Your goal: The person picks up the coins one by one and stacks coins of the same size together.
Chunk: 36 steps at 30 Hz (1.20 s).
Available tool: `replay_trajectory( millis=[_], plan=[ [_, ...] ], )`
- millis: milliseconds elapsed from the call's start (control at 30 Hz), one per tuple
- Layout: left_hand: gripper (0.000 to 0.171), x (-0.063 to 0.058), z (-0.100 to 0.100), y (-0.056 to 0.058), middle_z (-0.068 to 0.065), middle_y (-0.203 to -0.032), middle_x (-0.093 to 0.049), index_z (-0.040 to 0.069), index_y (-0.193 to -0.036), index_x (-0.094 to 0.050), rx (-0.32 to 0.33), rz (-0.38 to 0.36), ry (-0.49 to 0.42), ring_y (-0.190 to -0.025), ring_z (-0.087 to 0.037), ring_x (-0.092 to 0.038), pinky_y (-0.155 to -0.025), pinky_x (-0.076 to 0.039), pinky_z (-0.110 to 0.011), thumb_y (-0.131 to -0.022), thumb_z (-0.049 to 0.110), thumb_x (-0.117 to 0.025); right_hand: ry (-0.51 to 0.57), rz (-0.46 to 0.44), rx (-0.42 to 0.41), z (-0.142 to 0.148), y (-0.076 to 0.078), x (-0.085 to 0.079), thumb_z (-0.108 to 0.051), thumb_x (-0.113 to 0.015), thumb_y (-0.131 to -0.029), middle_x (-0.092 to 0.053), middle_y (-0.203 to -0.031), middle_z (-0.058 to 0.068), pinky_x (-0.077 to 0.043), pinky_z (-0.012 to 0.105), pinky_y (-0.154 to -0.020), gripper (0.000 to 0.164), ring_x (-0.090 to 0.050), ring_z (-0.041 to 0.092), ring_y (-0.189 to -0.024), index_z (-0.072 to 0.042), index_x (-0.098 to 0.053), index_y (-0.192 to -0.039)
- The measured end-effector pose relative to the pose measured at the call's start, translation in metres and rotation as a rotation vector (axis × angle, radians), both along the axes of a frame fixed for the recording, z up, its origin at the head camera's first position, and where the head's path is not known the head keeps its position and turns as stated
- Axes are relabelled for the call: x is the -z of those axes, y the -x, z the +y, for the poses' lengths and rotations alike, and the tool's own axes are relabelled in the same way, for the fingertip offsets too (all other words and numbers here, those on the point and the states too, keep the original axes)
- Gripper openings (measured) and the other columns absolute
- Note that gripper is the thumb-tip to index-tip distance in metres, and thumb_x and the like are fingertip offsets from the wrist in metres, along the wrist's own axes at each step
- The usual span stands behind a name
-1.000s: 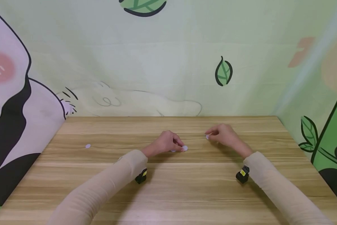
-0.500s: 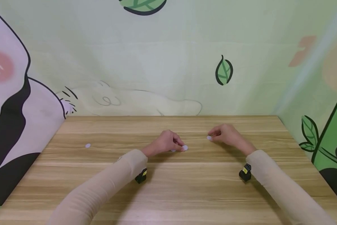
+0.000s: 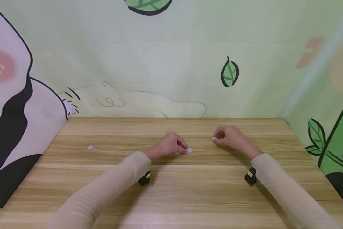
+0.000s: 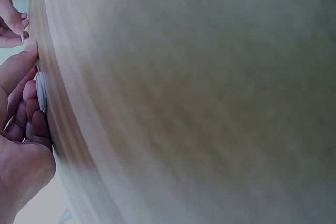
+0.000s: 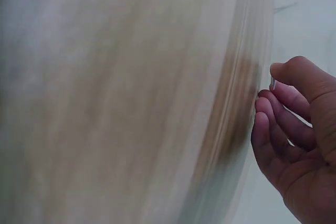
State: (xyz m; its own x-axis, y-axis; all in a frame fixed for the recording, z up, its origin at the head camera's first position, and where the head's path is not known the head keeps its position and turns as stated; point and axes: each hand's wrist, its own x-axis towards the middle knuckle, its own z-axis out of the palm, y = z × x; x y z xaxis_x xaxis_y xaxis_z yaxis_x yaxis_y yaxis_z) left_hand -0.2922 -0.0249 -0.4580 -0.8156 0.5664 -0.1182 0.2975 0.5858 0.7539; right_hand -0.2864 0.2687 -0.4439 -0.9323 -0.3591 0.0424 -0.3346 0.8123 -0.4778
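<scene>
In the head view my left hand (image 3: 170, 144) rests low over the table, its thumb and forefinger pinching a small thin white disc (image 3: 189, 150). Another white disc (image 3: 176, 153) peeks out under that hand; the left wrist view shows this disc (image 4: 41, 92) beside the curled fingers, at the tabletop. To the right, my right hand (image 3: 230, 136) pinches a white disc (image 3: 214, 138) between thumb and forefinger. Seen edge-on in the right wrist view, that disc (image 5: 272, 83) is a thin pale sliver near the thumb tip. The other right fingers are curled close to the table.
One more white disc (image 3: 90, 147) lies by itself on the left of the wooden table (image 3: 188, 197). A cloth backdrop (image 3: 171, 63) with a panda and leaves hangs right behind the table's far edge. Black wrist cameras (image 3: 250, 176) hang under both sleeves.
My right hand has shifted slightly right with its disc, away from the left hand. The left hand and the lone disc on the left stay put.
</scene>
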Motion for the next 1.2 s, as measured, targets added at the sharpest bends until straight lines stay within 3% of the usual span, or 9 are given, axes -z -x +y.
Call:
replay_trajectory(
  millis=[200, 433, 933, 1200],
  plan=[
    [0.015, 0.0004, 0.0008, 0.0009, 0.004, -0.082, -0.072, 0.012, -0.092, -0.082, -0.001, -0.007, -0.008, -0.070, -0.009, -0.054, -0.059, -0.045, -0.020, -0.083, 0.022, -0.087, -0.001, 0.052, -0.001, -0.0005, -0.0011, -0.0003, -0.018, -0.077, -0.090, -0.073, -0.085, 0.003, -0.056, 0.036, -0.075, 0.014, -0.067, 0.015, -0.079, -0.004, -0.074, -0.094],
    [0.015, 0.0010, 0.0005, -0.0003, 0.003, -0.082, -0.073, 0.011, -0.092, -0.082, -0.003, -0.013, -0.027, -0.069, -0.009, -0.054, -0.059, -0.045, -0.020, -0.082, 0.021, -0.087, 0.006, 0.051, 0.017, -0.0024, -0.0041, -0.0051, -0.018, -0.077, -0.091, -0.072, -0.085, 0.001, -0.055, 0.034, -0.074, 0.013, -0.065, 0.014, -0.079, -0.006, -0.074, -0.096],
    [0.015, 0.0018, 0.0005, -0.0004, 0.002, -0.081, -0.075, 0.009, -0.091, -0.082, 0.002, -0.001, -0.046, -0.067, -0.006, -0.055, -0.058, -0.045, -0.019, -0.082, 0.018, -0.087, 0.141, 0.099, 0.018, -0.0007, -0.0091, -0.0091, -0.013, -0.080, -0.088, -0.074, -0.087, 0.005, -0.055, 0.028, -0.071, 0.015, -0.067, 0.016, -0.080, -0.003, -0.075, -0.098],
    [0.014, 0.0001, 0.0016, -0.0002, 0.002, -0.083, -0.074, 0.010, -0.092, -0.082, -0.013, -0.013, -0.017, -0.070, -0.007, -0.056, -0.060, -0.046, -0.019, -0.082, 0.019, -0.087, 0.174, 0.106, 0.010, -0.0030, -0.0098, -0.0087, -0.019, -0.081, -0.088, -0.074, -0.085, 0.001, -0.051, 0.025, -0.067, 0.016, -0.064, 0.014, -0.077, -0.006, -0.078, -0.098]
  ],
)
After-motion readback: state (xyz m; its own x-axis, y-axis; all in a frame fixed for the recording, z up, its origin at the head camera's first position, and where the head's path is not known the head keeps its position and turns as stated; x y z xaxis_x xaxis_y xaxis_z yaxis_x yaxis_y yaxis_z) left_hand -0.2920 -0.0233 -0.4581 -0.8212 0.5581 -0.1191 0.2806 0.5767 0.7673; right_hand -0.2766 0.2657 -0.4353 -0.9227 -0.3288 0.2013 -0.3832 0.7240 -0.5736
